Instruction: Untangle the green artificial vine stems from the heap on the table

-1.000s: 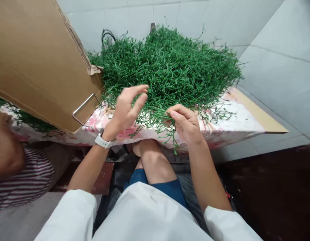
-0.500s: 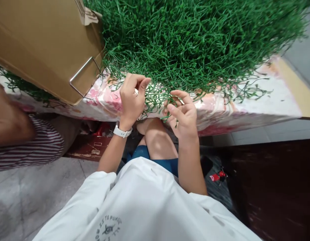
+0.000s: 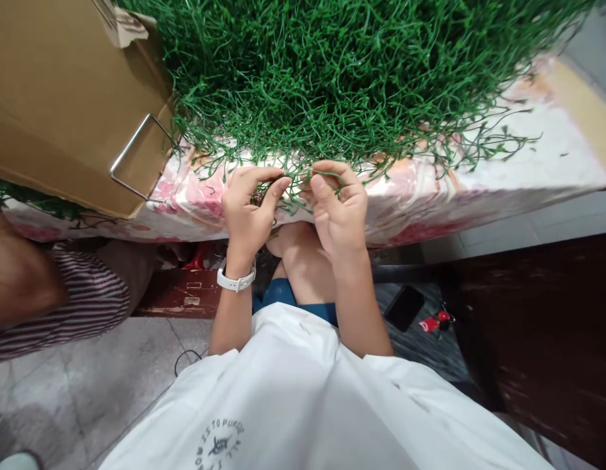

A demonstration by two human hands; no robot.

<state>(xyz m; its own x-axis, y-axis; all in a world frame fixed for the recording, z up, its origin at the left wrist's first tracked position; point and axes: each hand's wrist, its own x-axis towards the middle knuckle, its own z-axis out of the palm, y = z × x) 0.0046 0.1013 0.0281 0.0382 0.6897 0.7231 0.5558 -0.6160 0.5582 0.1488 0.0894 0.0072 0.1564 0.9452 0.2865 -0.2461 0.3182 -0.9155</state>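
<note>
A big heap of thin green artificial grass stems (image 3: 332, 85) with small forked tips spreads over the table in front of me. At its near edge, my left hand (image 3: 251, 202) pinches a green stem (image 3: 297, 175) between thumb and forefinger. My right hand (image 3: 338, 207) grips the stem a short way to the right, thumb against forefinger, with a strand curving over its fingers. Several more stems hang below and behind the fingertips, and which of them are held I cannot tell. A white watch strap is around my left wrist.
A cardboard box (image 3: 72, 98) with a bent metal wire stand (image 3: 131, 147) stands at the left on the flowered tablecloth (image 3: 479, 189). Another person's arm (image 3: 23, 274) is at far left. A black phone (image 3: 404, 308) and red-tagged keys (image 3: 435, 321) lie at lower right.
My hands have drawn closer together. My right hand's fingers have closed from a looser hold into a pinch on the stem. The whole view has shifted slightly.
</note>
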